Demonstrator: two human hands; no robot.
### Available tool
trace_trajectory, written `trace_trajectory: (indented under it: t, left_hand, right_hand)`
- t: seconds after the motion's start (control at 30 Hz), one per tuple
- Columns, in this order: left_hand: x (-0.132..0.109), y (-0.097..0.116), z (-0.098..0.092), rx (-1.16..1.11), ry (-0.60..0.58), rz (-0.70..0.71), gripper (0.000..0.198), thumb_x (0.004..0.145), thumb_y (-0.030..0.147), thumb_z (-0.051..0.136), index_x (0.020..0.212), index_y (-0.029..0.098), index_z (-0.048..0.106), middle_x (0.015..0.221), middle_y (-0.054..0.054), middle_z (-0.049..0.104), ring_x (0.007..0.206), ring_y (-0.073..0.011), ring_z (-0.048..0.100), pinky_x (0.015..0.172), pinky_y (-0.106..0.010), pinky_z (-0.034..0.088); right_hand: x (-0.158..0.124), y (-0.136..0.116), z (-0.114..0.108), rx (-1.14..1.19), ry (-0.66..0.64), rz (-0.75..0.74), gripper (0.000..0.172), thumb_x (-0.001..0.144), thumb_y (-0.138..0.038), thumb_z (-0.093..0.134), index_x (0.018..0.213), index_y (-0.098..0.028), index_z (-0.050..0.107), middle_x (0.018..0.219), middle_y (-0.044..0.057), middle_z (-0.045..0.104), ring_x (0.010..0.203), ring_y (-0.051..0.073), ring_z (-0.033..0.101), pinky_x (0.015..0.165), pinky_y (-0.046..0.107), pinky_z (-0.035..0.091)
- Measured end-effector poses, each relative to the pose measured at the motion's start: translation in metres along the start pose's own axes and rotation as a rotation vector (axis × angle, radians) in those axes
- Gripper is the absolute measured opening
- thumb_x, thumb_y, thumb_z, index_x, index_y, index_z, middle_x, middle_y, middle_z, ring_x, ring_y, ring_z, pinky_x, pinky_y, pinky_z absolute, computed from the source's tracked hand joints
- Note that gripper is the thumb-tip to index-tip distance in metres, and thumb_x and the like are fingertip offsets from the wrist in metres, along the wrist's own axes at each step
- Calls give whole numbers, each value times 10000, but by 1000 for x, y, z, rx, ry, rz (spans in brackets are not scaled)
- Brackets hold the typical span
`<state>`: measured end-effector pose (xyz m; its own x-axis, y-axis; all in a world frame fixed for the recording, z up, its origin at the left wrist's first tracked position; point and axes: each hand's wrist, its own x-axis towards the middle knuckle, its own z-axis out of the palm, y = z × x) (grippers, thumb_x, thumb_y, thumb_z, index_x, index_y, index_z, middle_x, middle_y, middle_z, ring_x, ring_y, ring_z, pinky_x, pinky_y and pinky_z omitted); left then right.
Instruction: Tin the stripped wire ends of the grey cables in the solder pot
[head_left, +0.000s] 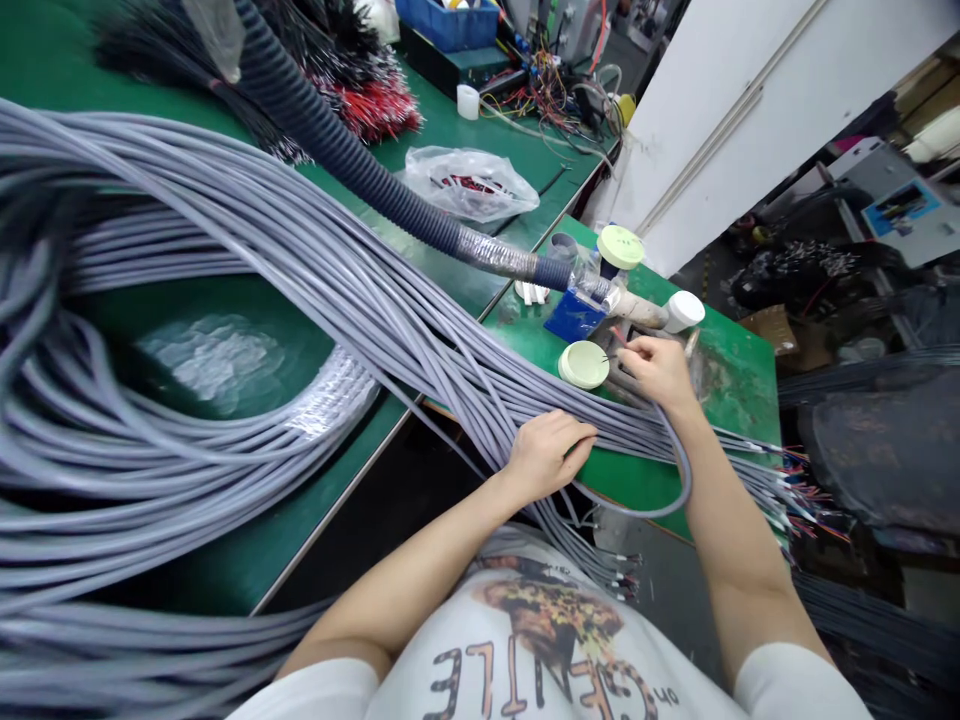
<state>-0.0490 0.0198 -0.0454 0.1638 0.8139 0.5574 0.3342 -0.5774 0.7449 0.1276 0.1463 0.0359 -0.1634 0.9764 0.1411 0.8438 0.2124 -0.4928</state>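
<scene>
My right hand (660,370) pinches the end of a grey cable (686,480), and its thin wire ends poke out by a pale yellow-green cup (583,364). From that hand the cable bends down in a loop and runs back under my left hand (551,455). The left fingers are curled closed at the bundle of grey cables (420,345); their grip is partly hidden. Just beyond my right hand are a ribbed hose end (551,272), a blue box-like piece (576,314) and a white-lidded container (684,311).
Coiled cable fills the left of the green table (225,300). A dark ribbed hose (322,130) crosses above it. Behind lie a plastic bag (471,183), black and red wire bundles (379,105) and a blue bin (450,25). Stripped cable ends (806,495) hang over the right edge.
</scene>
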Motion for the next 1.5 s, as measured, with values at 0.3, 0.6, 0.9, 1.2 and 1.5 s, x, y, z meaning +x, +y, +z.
trace_trajectory:
  t: [0.3, 0.6, 0.9, 1.2, 1.5]
  left_hand:
    - [-2, -1, 2, 47, -29, 35, 163, 876, 214, 539, 971, 197, 671, 822, -49, 719, 720, -156, 612, 705, -294, 458]
    - [-3, -1, 3, 73, -45, 45, 163, 878, 209, 533, 972, 196, 666, 807, -48, 714, 695, -150, 601, 685, -289, 450]
    - [-3, -1, 3, 70, -53, 46, 148, 864, 194, 561, 976, 192, 657, 812, -44, 713, 709, -152, 599, 683, -286, 441]
    - [-4, -1, 4, 83, -54, 39, 171, 884, 226, 531, 985, 199, 666, 805, -51, 713, 703, -152, 596, 671, -288, 436]
    - [-5, -2, 4, 67, -58, 31, 156, 871, 204, 552, 982, 202, 662, 814, -44, 715, 712, -153, 598, 681, -290, 433]
  right_hand:
    - [-8, 98, -28, 6, 260, 298, 282, 657, -392, 608, 587, -125, 666, 493, 10, 564, 498, 126, 461, 518, 255, 347]
    - [-4, 130, -13, -63, 261, 322, 319, 657, -432, 585, 570, -139, 678, 502, 19, 597, 518, 152, 518, 544, 263, 378]
    - [-2, 134, -8, -156, 252, 335, 286, 661, -392, 587, 620, -137, 711, 527, 27, 609, 572, 174, 552, 562, 262, 374]
    - [-1, 130, -7, -200, 220, 343, 259, 660, -367, 581, 622, -151, 719, 518, 31, 612, 565, 175, 547, 548, 261, 370]
    - [-1, 133, -5, -185, 221, 331, 252, 656, -358, 579, 613, -148, 711, 528, 37, 620, 577, 180, 558, 557, 263, 369]
